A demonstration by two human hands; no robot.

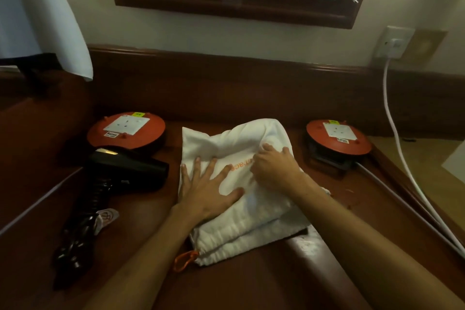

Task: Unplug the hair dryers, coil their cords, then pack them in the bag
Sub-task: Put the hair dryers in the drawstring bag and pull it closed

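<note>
A white cloth bag (pixel 226 143) with orange lettering and an orange drawstring loop (pixel 185 260) lies in the middle of the wooden desk (pixel 251 282). It bulges, and its contents are hidden. My left hand (pixel 208 190) presses flat on the bag's near left side with fingers spread. My right hand (pixel 273 165) rests on the bag's right side, fingers curled into the cloth. A black hair dryer (pixel 128 167) lies to the left of the bag, its coiled black cord (pixel 83 224) wound along the handle with a small white tag.
Two round orange extension reels with white sockets sit on the desk, one at back left (pixel 125 129), one at back right (pixel 338 138). A white cable (pixel 392 118) runs from a wall socket (pixel 392 43) down the right side. A framed mirror (pixel 236 5) hangs above.
</note>
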